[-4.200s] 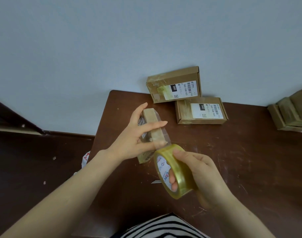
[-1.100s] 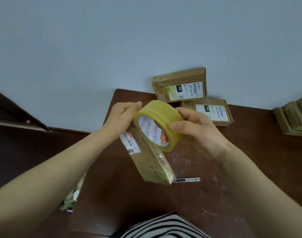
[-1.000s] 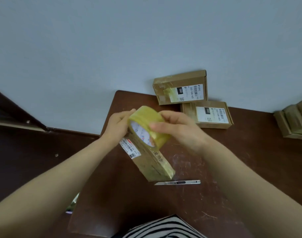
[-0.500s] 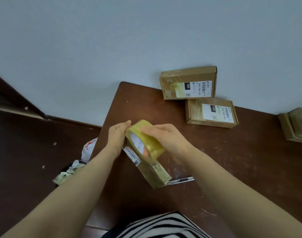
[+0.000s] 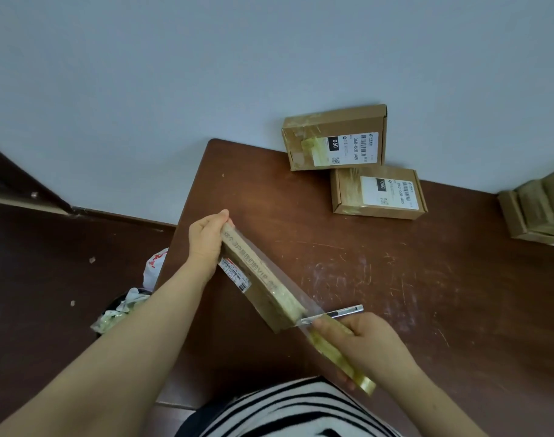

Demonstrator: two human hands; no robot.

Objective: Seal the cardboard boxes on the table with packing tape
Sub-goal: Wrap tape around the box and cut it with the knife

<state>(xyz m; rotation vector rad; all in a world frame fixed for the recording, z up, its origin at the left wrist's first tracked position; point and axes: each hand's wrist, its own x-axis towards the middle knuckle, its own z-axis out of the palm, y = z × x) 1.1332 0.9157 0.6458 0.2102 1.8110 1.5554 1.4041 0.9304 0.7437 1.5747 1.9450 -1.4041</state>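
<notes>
Tape roll [image 5: 340, 356] now pulled past box [image 5: 263, 280], strip [image 5: 311, 310] stretched; R hand [image 5: 376, 345] grips roll, L hand [image 5: 204, 244] grips box end.

The left forearm [image 5: 127, 342] comes in bare from the lower left, wrist straight. The left hand [image 5: 205, 244] is raised, and its curled fingers grip the far end of a small cardboard box [image 5: 263, 279]. The right forearm [image 5: 427, 402] enters from the lower right. The right hand [image 5: 368, 345] sits low, close to the body, thumb on top and fingers curled beneath, gripping a tape roll [image 5: 332, 351]. The hands are well apart.
</notes>
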